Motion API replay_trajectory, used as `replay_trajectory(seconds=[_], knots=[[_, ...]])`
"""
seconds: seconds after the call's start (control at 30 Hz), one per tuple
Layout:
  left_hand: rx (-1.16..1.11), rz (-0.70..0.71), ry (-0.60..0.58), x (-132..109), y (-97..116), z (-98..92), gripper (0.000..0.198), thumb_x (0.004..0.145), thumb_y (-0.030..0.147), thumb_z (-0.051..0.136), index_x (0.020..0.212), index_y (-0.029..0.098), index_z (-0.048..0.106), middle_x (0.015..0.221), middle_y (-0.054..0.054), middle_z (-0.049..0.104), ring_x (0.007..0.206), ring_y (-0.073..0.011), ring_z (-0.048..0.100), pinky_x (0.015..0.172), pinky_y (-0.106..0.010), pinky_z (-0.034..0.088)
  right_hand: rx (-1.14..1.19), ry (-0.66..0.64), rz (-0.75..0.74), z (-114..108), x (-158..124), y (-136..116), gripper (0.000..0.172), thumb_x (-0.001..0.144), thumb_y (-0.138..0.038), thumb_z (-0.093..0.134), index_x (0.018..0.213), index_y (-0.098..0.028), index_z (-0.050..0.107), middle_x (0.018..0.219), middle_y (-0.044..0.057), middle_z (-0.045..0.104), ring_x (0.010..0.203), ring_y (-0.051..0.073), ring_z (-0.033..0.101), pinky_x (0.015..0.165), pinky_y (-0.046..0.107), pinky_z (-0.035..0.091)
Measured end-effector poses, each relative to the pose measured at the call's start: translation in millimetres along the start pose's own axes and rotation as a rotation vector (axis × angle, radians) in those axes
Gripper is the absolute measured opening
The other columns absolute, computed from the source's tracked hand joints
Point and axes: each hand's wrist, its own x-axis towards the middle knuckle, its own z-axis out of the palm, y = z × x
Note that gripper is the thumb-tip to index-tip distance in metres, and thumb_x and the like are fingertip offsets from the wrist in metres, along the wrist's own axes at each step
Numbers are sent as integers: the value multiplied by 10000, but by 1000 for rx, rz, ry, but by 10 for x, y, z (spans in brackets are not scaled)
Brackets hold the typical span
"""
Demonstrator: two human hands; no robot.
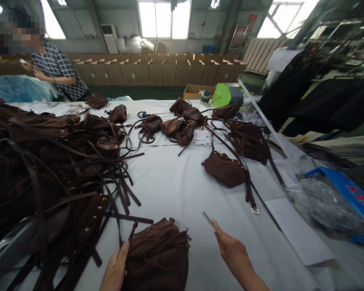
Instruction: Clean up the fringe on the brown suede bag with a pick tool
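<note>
1. Nearest my camera is one fringed brown bag [157, 254], at the near centre of the white worktop [166, 182]. Its fringe points to the far side and slightly right, the smooth rounded body towards me; the near end leaves my view, so I cannot tell its long axis.
2. My left hand [113, 270] has its fingers closed on the bag's left edge, thumb uppermost.
3. My right hand [235, 250], just right of the bag and apart from it, pinches one thin metallic tool [208, 218] between nearly closed fingers. The tool's long axis runs from near right to far left, its free tip pointing far left.
4. I count two hands of mine, one bag held and one tool.
5. On the left lies one heap of brown bags and straps [48, 161], too tangled for me to count.
6. Right of centre, one separate brown bag [224, 169] lies with its long axis left to right, sloping nearer at the right; more bags overlap beyond it.
7. Farther right I count one white sheet [300, 230] and one blue-edged packet [348, 202].
8. One other person [62, 66] stands at far left.
</note>
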Motion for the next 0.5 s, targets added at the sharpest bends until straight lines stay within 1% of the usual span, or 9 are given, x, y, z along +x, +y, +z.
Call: replay_trajectory(seconds=[0.1, 0.13, 0.17, 0.2, 0.23, 0.33, 0.37, 0.43, 0.5], knots=[[-117, -56, -145, 43, 83, 38, 555, 799, 639, 503, 968, 140, 675, 957, -101, 747, 981, -271, 668, 930, -353, 499, 135, 168, -388, 14, -119, -416, 597, 847, -19, 392, 1402, -239, 401, 818, 31, 716, 699, 163, 657, 666, 274, 481], [-114, -59, -154, 48, 88, 59, 537, 797, 628, 513, 961, 143, 674, 952, -99, 747, 982, -274, 668, 923, -354, 503, 159, 176, -485, 66, -124, -549, 600, 840, -23, 423, 1391, -259, 416, 819, 24, 710, 699, 160, 647, 672, 277, 474], [-86, -51, -139, 46, 80, 76, 523, 795, 617, 521, 962, 144, 672, 956, -100, 745, 995, -281, 663, 917, -359, 505, 168, 160, -509, 135, -115, -637, 603, 827, -23, 459, 1370, -286, 443, 814, 15, 704, 697, 155, 639, 676, 273, 467], [-38, -27, -102, 39, 59, 85, 518, 796, 606, 516, 975, 144, 669, 976, -103, 739, 1020, -289, 652, 915, -364, 505, 162, 130, -463, 213, -97, -667, 601, 809, -18, 489, 1335, -309, 482, 795, 6, 700, 689, 149, 635, 676, 264, 461], [23, 6, -42, 26, 30, 84, 521, 801, 597, 496, 992, 143, 666, 999, -106, 732, 1045, -298, 638, 917, -370, 502, 144, 98, -361, 291, -75, -630, 588, 790, -8, 506, 1292, -314, 526, 762, 4, 695, 672, 146, 633, 668, 255, 457], [160, 81, 151, -31, -60, 28, 554, 809, 579, 421, 1025, 131, 664, 1035, -113, 714, 1075, -307, 617, 936, -367, 486, 66, 25, -1, 445, -13, -209, 515, 766, 11, 467, 1195, -233, 612, 650, 36, 686, 592, 167, 635, 597, 255, 454], [164, 81, 166, -52, -74, 1, 553, 801, 578, 425, 1027, 135, 666, 1028, -110, 715, 1075, -308, 616, 933, -363, 490, 47, 23, 69, 453, 6, -31, 492, 781, -4, 436, 1196, -199, 613, 632, 52, 687, 566, 179, 636, 566, 260, 452], [137, 63, 134, -88, -70, -38, 526, 770, 586, 481, 995, 154, 680, 992, -99, 725, 1094, -314, 607, 945, -369, 488, 97, 28, 175, 399, 49, 233, 456, 844, -75, 374, 1237, -169, 585, 635, 65, 697, 554, 193, 645, 542, 271, 463], [116, 78, 13, -107, -35, -39, 491, 726, 589, 557, 941, 172, 700, 980, -97, 734, 1162, -324, 566, 1014, -393, 439, 284, 43, 247, 290, 109, 267, 427, 913, -192, 325, 1270, -187, 559, 694, 49, 717, 613, 188, 671, 580, 269, 496]])
